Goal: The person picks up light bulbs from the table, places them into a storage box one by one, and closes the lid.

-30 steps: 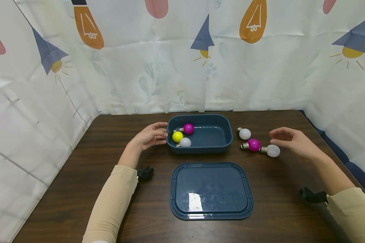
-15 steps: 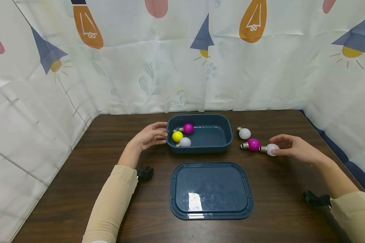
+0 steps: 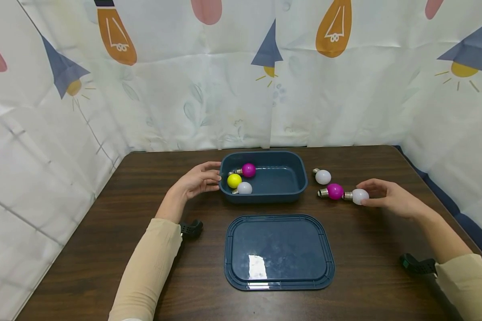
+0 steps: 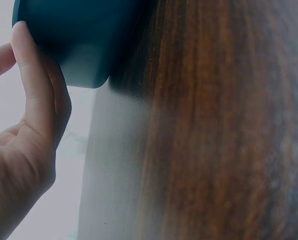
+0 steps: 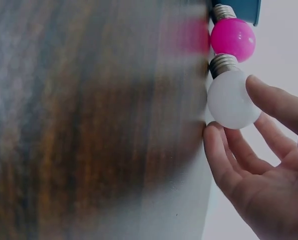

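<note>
At the left end of a dark blue plastic box (image 3: 279, 197), my left hand (image 3: 198, 180) touches the wall with relaxed fingers. The left wrist view shows fingertips (image 4: 20, 30) against the outside of the box. Inside lie a magenta light bulb (image 3: 248, 170), a yellow bulb (image 3: 234, 180) and a white bulb (image 3: 245, 187). My right hand (image 3: 389, 196) pinches the globe of another white light bulb (image 5: 233, 100) between thumb and fingers, low over the table. Its metal base points left, close to a second magenta bulb (image 3: 335, 191).
One more white bulb (image 3: 323, 177) lies on the brown wooden table (image 3: 104, 249), right of the box. In front of the box rests a flat dark blue lid (image 3: 279, 249). A printed white curtain (image 3: 225, 102) hangs behind and at both sides.
My right hand has moved down and its thumb and fingers have come onto the nearest white light bulb. The left hand and the box stay where they were.
</note>
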`<state>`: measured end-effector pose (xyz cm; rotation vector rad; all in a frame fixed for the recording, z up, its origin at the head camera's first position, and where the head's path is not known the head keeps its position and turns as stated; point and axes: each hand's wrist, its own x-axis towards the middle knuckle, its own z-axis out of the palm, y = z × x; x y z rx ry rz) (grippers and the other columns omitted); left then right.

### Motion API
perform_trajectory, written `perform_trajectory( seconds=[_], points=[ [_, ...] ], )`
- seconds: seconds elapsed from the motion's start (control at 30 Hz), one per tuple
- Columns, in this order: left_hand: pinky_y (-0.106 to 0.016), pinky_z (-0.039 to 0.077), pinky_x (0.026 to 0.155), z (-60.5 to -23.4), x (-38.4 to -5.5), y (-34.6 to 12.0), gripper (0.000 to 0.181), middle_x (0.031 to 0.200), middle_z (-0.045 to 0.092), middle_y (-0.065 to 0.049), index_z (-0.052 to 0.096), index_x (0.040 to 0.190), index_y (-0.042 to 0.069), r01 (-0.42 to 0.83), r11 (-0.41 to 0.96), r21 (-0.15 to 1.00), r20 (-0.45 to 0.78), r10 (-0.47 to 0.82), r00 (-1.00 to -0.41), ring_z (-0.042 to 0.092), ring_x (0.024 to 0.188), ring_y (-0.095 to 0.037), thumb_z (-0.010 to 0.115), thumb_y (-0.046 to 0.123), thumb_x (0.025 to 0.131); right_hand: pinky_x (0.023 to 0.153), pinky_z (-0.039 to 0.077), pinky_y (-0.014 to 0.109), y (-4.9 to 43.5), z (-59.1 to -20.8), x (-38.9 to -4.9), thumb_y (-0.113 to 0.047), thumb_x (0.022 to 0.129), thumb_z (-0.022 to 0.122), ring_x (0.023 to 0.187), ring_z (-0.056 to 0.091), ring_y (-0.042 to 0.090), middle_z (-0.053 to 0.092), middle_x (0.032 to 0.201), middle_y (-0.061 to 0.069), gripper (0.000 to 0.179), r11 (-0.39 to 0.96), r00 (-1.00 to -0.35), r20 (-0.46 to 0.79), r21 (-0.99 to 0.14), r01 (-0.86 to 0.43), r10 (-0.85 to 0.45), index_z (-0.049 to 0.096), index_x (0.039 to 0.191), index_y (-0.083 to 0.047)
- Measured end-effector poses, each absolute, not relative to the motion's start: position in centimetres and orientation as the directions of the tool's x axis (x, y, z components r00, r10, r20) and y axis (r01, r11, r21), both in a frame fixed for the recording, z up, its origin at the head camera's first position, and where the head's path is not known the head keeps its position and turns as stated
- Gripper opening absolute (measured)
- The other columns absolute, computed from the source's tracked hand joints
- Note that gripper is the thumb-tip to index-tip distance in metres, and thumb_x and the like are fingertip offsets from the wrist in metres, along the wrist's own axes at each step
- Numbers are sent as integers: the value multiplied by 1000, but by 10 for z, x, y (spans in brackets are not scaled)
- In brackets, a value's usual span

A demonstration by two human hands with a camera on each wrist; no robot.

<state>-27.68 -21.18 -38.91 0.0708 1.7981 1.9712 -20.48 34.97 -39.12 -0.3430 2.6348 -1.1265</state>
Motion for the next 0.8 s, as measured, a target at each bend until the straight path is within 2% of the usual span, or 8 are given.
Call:
perform_trajectory(
  seconds=[0.17, 0.3, 0.47, 0.6, 0.7, 0.8],
  points=[
    [-29, 62, 76, -390, -277, -212, 65, 130, 46, -19, 31, 157, 3, -303, -36, 952, -269, 369, -890, 67, 80, -16, 58, -5, 99, 88, 50, 35, 350, -391, -204, -26, 101, 69, 121, 55, 36, 56, 137, 22, 50, 656, -941, -136, -747, -107, -309, 53, 141, -1],
    [-29, 62, 75, -391, -277, -212, 64, 129, 46, -19, 32, 157, 4, -308, -45, 950, -272, 364, -891, 67, 80, -16, 58, -6, 99, 89, 49, 37, 352, -390, -203, -28, 101, 69, 119, 56, 32, 57, 136, 20, 49, 655, -943, -131, -747, -108, -306, 54, 141, -3],
    [-29, 62, 74, -391, -278, -212, 64, 130, 46, -19, 33, 156, 5, -310, -46, 950, -274, 357, -893, 68, 80, -17, 59, -6, 99, 90, 47, 38, 354, -387, -202, -29, 101, 69, 115, 58, 20, 57, 136, 20, 50, 654, -944, -130, -749, -106, -302, 54, 141, -3],
    [-29, 62, 75, -391, -278, -212, 64, 132, 48, -21, 32, 157, 4, -305, -35, 952, -274, 356, -894, 68, 82, -17, 58, -5, 99, 87, 49, 31, 355, -385, -202, -30, 101, 69, 110, 60, 12, 56, 135, 19, 51, 646, -946, -135, -758, -94, -296, 54, 141, -3],
    [-29, 62, 76, -390, -278, -212, 65, 137, 45, -23, 31, 158, 4, -305, -26, 952, -276, 356, -893, 67, 83, -17, 58, -5, 99, 87, 50, 29, 355, -382, -202, -30, 101, 69, 109, 60, 11, 55, 137, 18, 51, 639, -945, -136, -763, -90, -296, 54, 141, -3],
    [-29, 62, 76, -390, -277, -212, 66, 142, 42, -24, 30, 158, 4, -307, -23, 951, -279, 358, -891, 67, 83, -17, 58, -4, 99, 88, 48, 33, 355, -380, -202, -30, 101, 69, 110, 59, 12, 54, 137, 17, 50, 637, -946, -140, -766, -83, -292, 54, 141, -4]
  ],
)
